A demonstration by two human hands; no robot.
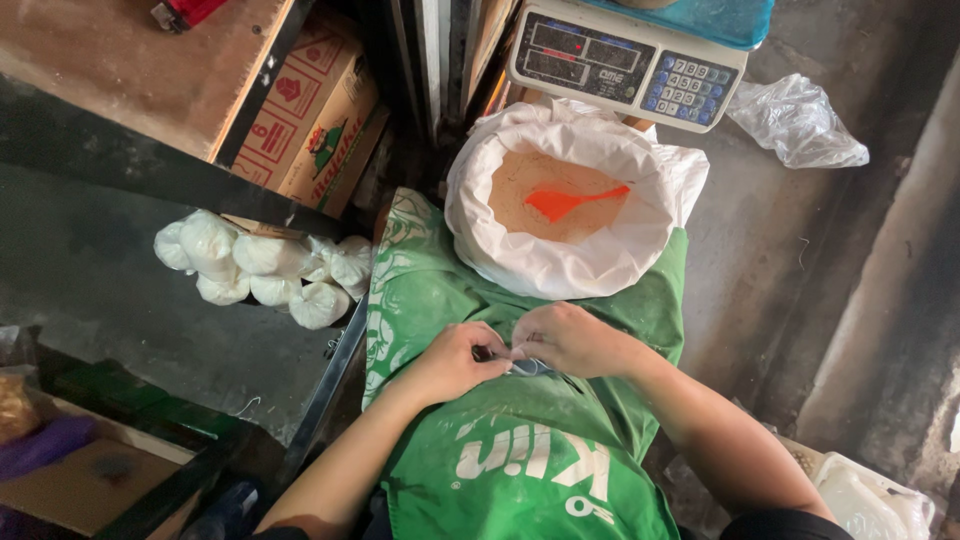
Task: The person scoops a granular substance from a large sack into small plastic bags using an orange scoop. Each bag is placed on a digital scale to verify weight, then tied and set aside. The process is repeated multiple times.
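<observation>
My left hand (455, 357) and my right hand (567, 338) meet over a green cloth (520, 440) spread on my lap. Together they pinch a small clear plastic bag (527, 367), mostly hidden under the fingers. Just beyond my hands stands a white sack (560, 262) rolled open, filled with pale brownish powder (520, 195). An orange plastic scoop (568, 201) lies on the powder.
A digital weighing scale (625, 62) with a teal tray sits behind the sack. Several tied white bags (262, 268) lie on a dark shelf at left, by a cardboard box (310, 110). A crumpled clear bag (795, 122) lies on the grey floor at right.
</observation>
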